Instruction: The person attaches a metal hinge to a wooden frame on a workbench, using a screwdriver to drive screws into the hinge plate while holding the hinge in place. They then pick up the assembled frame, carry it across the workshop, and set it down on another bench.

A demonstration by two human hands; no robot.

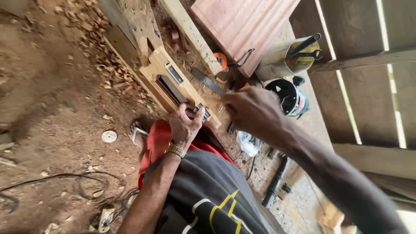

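Left hand (pixel 184 125) grips the edge of the wooden frame (pixel 173 80), fingers curled against a metal hinge (pixel 202 112) at its near end. Right hand (pixel 253 110) hovers just beside the hinge, fingers pinched together; what they pinch cannot be told.

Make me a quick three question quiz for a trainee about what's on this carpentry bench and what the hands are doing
1. True or false: the left hand rests on the pale wooden frame.
2. Which lies nearest the right hand? A) the metal can of tools B) the flat metal blade C) the white disc on the ground
3. What is worn on the left wrist?

Key: 1 true. 2 B. 3 a gold-coloured bracelet.
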